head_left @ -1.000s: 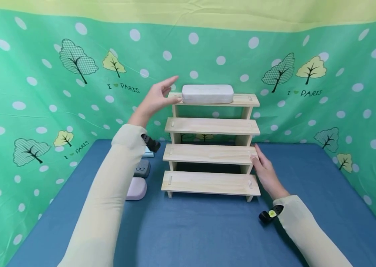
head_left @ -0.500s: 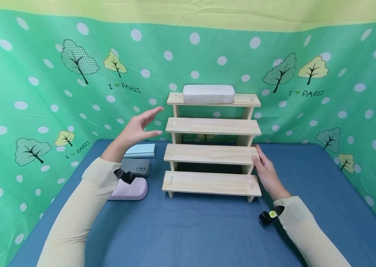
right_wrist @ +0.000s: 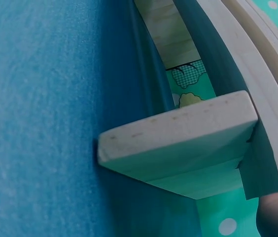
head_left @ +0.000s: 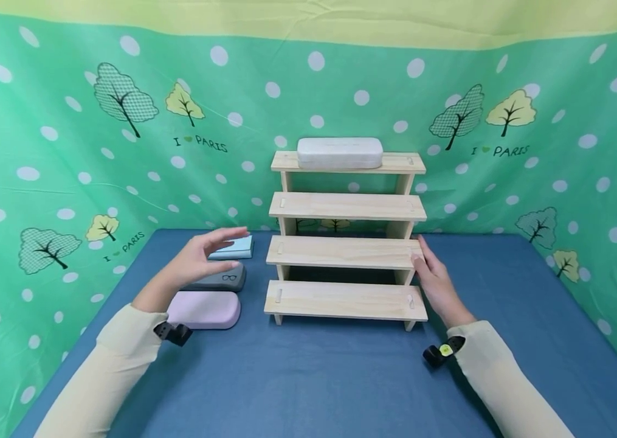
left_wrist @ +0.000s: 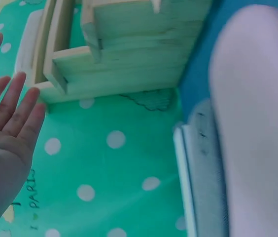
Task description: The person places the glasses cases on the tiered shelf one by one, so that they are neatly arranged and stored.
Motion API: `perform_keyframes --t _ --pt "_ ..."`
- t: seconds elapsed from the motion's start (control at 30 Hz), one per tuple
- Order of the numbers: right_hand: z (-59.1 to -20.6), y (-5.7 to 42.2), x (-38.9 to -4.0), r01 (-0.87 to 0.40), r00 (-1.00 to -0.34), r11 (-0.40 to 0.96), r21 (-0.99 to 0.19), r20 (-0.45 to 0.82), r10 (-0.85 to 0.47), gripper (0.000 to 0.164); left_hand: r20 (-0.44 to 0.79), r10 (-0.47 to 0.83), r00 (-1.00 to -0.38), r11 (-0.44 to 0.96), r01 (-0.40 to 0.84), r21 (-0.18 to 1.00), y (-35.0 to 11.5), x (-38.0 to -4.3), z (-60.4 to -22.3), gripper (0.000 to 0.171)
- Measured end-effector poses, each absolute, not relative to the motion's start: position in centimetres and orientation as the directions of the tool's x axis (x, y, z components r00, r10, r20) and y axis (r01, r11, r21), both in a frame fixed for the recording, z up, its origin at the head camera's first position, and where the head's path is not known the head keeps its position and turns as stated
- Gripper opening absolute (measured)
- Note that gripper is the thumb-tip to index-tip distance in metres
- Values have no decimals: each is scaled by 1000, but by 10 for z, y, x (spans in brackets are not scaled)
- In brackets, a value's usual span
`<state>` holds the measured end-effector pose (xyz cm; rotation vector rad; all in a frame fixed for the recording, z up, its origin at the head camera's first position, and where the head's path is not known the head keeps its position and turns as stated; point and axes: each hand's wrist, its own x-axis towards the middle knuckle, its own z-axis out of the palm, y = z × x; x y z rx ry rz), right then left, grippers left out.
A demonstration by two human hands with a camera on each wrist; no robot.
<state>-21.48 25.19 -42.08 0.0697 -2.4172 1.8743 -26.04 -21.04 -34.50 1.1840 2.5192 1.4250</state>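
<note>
My left hand (head_left: 190,264) hangs over the row of glasses cases at the left, thumb and fingers spread with nothing between them. Beneath it lies a grey glasses case (head_left: 234,278) with a spectacles print, partly covered by the hand. A light blue case (head_left: 239,248) lies behind that one, and a lilac case (head_left: 206,309) in front. My right hand (head_left: 439,286) grips the right end of a four-step wooden display shelf (head_left: 346,252), thumb at the edge of a middle step. A white glasses case (head_left: 340,153) sits on the top step.
A blue cloth (head_left: 308,377) covers the table. Behind it and along both sides hangs a green curtain (head_left: 308,79) with white dots and printed trees, close behind the display shelf.
My left hand has come away from beside the white glasses case, down and left to the cases on the table. My right hand keeps its place on the display shelf.
</note>
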Motion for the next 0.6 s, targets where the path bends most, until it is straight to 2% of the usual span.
perform_keyframes --t 0.27,0.6 --pt "-422 250 -214 -86 -996 216 -973 90 9 61 271 560 -782 342 517 785 -238 -244 -372 51" --pt "-421 250 -215 -99 -995 213 -972 104 10 61 295 553 -779 396 557 730 -285 -232 -396 49"
